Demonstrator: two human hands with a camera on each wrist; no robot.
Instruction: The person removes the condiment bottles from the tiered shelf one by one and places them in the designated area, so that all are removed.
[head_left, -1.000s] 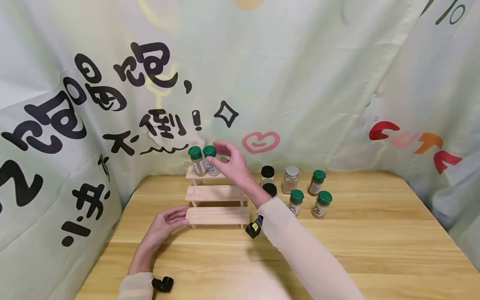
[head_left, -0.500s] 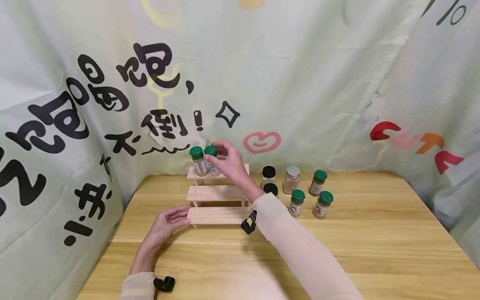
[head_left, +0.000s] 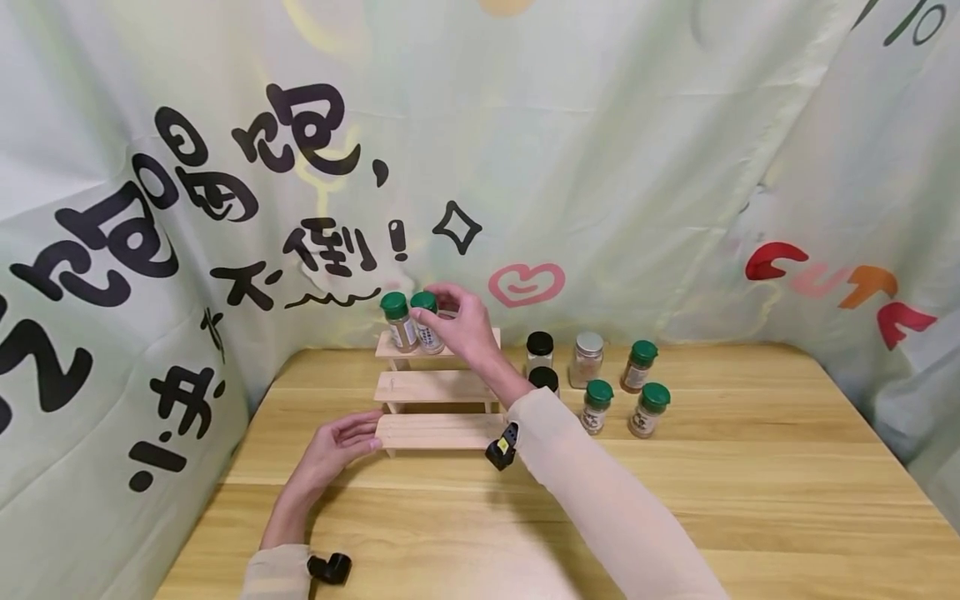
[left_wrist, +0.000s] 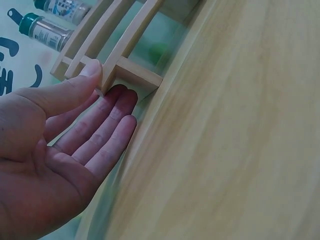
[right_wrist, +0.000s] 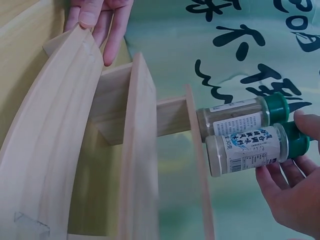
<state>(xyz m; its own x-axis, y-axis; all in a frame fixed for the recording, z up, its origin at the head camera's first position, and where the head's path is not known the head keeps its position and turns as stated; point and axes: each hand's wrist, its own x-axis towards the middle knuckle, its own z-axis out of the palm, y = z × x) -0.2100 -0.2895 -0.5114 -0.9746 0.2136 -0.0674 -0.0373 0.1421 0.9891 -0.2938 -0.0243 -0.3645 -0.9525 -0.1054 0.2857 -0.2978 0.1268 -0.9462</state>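
On the top step of a three-step wooden rack, a spice jar with a green cap stands upright at the left end. Close beside it is a second green-capped spice jar, upright, its cap pinched between the thumb and fingers of my right hand. Whether its base fully rests on the step cannot be told. My left hand holds the left end of the bottom step, with the thumb on the board and the other fingers reaching past its end, as the left wrist view shows.
Right of the rack on the wooden table stand several more jars: a silver-capped jar, a black-capped jar, another partly behind my right forearm, and green-capped jars. A printed curtain hangs behind and along both sides.
The head view has shifted slightly. My right hand stays at the second jar's cap, its thumb slightly further across it than a second ago. My left hand stays at the rack.
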